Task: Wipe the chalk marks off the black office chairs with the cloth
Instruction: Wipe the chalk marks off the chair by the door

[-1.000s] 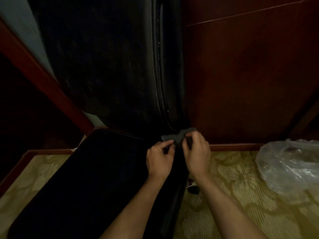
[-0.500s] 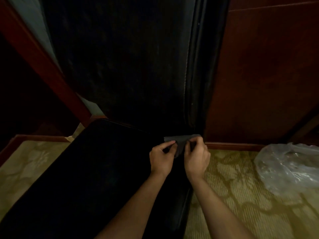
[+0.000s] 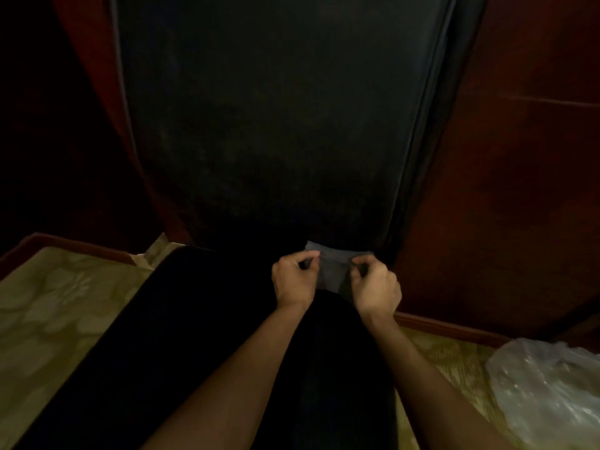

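Since half a second ago our hands have drawn apart along the top edge of the cloth (image 3: 334,267), which now hangs spread between them instead of bunched, and our view has swung so the chair back fills the middle. We hold the grey cloth just in front of the black chair (image 3: 276,141), low down where its backrest meets the seat. Our left hand (image 3: 293,277) pinches the cloth's upper left corner between thumb and curled fingers (image 3: 311,254); our right hand (image 3: 376,287) pinches the upper right corner the same way. Whether the cloth touches the backrest we cannot tell in this dim light. To the right of the chair stands dark red wood panelling (image 3: 519,190), and below it a crumpled clear plastic bag (image 3: 545,391) lies on the patterned carpet (image 3: 48,319).
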`<state>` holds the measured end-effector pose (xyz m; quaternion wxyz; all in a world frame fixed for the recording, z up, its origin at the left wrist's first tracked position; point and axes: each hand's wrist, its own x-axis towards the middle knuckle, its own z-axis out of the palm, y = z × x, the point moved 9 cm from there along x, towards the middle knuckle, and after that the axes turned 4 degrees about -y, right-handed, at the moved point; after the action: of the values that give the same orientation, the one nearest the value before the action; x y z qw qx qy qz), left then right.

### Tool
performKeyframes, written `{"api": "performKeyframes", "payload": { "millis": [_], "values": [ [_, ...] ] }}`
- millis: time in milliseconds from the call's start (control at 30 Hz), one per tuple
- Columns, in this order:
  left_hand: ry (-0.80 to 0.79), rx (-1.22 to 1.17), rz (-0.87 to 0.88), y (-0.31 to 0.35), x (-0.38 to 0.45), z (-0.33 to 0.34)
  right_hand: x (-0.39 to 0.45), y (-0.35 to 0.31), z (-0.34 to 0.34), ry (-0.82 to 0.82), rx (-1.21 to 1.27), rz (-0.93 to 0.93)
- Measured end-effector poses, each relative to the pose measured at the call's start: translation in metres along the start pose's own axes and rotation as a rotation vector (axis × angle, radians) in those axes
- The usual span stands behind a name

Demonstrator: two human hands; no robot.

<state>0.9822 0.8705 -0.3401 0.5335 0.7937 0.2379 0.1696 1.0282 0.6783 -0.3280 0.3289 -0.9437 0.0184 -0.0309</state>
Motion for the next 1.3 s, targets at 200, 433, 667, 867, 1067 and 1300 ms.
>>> {"api": "performKeyframes", "payload": {
  "millis": [200, 433, 667, 867, 1067, 1300],
  "values": [
    [-0.027, -0.290, -0.229, -0.039, 0.045, -0.062, 0.015, -0.061, 0.051, -0.172, 0.057, -0.007],
    [0.099, -0.596, -0.307, -0.071, 0.062, -0.118, 0.002, -0.121, 0.106, -0.283, 0.484, 0.041],
    [0.357, -0.728, -0.047, -0.027, 0.069, -0.217, -0.036, -0.223, 0.094, -0.121, 0.833, -0.168],
    [0.473, -0.415, -0.007, -0.031, 0.071, -0.221, -0.030, -0.234, 0.095, -0.022, 0.572, -0.359],
    [0.417, -0.527, -0.241, -0.115, 0.079, -0.216, -0.042, -0.204, 0.166, -0.242, 0.494, -0.184],
    [0.519, -0.629, 0.021, -0.061, 0.070, -0.255, -0.069, -0.270, 0.106, -0.137, 0.793, -0.306]
  ]
}}
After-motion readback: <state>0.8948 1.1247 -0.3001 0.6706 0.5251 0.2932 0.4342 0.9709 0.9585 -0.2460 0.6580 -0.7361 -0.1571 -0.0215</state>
